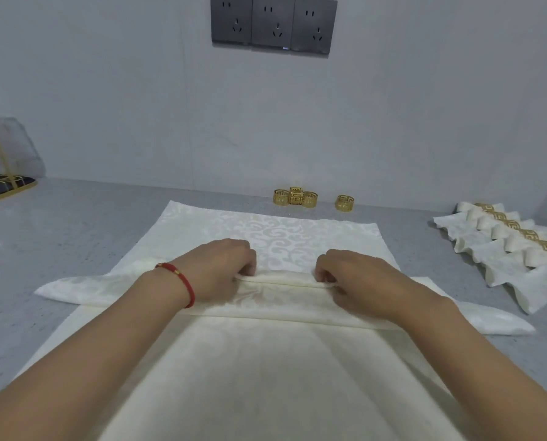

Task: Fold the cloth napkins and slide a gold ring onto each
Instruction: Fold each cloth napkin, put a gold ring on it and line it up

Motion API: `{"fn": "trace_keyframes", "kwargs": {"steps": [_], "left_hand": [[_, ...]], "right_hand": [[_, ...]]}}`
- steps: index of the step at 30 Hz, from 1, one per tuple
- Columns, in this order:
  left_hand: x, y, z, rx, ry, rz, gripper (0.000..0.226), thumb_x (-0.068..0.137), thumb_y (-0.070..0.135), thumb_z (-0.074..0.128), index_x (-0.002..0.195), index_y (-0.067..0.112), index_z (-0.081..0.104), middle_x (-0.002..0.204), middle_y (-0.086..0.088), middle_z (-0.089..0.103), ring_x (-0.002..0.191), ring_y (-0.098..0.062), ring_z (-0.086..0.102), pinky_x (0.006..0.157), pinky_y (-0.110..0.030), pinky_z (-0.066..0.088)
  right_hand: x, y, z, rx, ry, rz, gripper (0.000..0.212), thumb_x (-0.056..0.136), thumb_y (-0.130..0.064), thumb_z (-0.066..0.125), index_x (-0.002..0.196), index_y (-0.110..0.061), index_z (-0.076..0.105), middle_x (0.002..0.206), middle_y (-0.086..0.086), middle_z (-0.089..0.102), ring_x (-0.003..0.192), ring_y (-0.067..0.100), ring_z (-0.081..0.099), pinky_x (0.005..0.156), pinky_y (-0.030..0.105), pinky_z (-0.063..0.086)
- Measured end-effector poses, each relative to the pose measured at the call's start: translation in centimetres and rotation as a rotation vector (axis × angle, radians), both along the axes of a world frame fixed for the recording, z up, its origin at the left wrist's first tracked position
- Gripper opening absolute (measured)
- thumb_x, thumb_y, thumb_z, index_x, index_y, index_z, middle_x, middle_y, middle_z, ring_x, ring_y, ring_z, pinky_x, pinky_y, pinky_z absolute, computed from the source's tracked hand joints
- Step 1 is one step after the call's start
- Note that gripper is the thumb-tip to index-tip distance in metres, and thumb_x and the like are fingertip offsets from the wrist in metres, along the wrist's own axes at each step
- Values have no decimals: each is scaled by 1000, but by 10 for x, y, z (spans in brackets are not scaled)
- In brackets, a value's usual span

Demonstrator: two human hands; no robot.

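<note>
Cloth napkin (284,237): cream-white damask, tone-on-tone scroll pattern. Napkin rings (295,197) at the countertop's far edge: gold, cut-out Greek-key pattern. Folded napkins (501,246) at the right edge: cream, banded in matching gold. Countertop (75,224): speckled pale grey. Bracelet (180,278): red cord, gold beads. Wall sockets (273,23): dark grey.

A cream damask napkin (281,300) lies mid-counter, pleated crosswise. Four loose gold rings (296,196) line the back edge; ringed napkins (507,240) sit right.
</note>
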State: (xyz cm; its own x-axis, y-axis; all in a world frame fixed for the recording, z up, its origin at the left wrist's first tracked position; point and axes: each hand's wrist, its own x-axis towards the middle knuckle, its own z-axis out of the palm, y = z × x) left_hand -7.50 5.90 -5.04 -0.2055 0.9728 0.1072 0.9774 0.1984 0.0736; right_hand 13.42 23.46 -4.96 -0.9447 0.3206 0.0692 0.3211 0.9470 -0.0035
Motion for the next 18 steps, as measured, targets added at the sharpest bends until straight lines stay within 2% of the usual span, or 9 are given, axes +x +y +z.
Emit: {"fn": "trace_keyframes", "kwargs": {"steps": [3, 5, 8, 10, 12, 14, 16, 18], "left_hand": [[-9, -6, 1, 89, -173, 36, 27, 93, 9, 56, 98, 28, 73, 89, 18, 59, 83, -2, 51, 72, -11, 37], [-8, -4, -2, 141, -178, 36, 23, 93, 11, 63, 102, 29, 73, 86, 14, 62, 81, -5, 54, 73, -17, 40], [-6, 0, -8, 108, -82, 98, 18, 94, 22, 65, 112, 23, 68, 101, 6, 59, 94, -13, 51, 82, -24, 41], [-6, -1, -11, 125, 15, 114, 10, 97, 28, 61, 102, 22, 67, 103, 7, 59, 103, -16, 47, 85, -28, 41], [-6, -3, -14, 178, 103, 98, 7, 97, 30, 59, 92, 26, 58, 95, 13, 58, 101, -16, 46, 81, -31, 38], [-7, -5, -17, 259, 167, 70, 14, 93, 28, 64, 87, 28, 51, 88, 14, 53, 93, -16, 46, 75, -33, 34], [-6, -5, -19, 311, 184, 24, 22, 83, 18, 72, 83, 26, 52, 82, 14, 51, 84, -16, 46, 70, -32, 31], [-6, -8, -19, 295, 126, -6, 20, 79, 10, 70, 84, 25, 57, 82, 14, 54, 82, -14, 47, 70, -32, 33]], "right_hand": [[8, 7, -1, -218, 200, -35, 19, 97, -21, 57, 109, -32, 68, 101, -15, 62, 92, 6, 59, 85, 33, 52], [13, 8, -7, -233, 258, -41, 20, 101, -23, 59, 116, -30, 70, 108, -13, 61, 96, 8, 58, 88, 30, 50], [15, 11, -12, -138, 177, -53, 21, 102, -27, 57, 115, -26, 73, 110, -8, 64, 104, 15, 53, 92, 35, 47], [13, 12, -12, -73, 189, -66, 14, 99, -27, 57, 104, -26, 71, 100, -11, 65, 96, 15, 56, 84, 34, 47], [11, 11, -12, -24, 228, -75, 8, 98, -27, 57, 96, -27, 64, 95, -12, 61, 89, 13, 58, 71, 26, 43], [10, 10, -14, 37, 258, -72, 5, 96, -23, 59, 94, -27, 60, 94, -12, 59, 86, 13, 57, 62, 24, 37], [10, 9, -18, 94, 246, -48, 13, 91, -14, 63, 94, -25, 60, 94, -10, 58, 87, 16, 55, 60, 28, 37], [10, 9, -18, 117, 207, -29, 17, 89, -11, 63, 97, -26, 61, 95, -10, 58, 89, 16, 55, 63, 31, 41]]}}
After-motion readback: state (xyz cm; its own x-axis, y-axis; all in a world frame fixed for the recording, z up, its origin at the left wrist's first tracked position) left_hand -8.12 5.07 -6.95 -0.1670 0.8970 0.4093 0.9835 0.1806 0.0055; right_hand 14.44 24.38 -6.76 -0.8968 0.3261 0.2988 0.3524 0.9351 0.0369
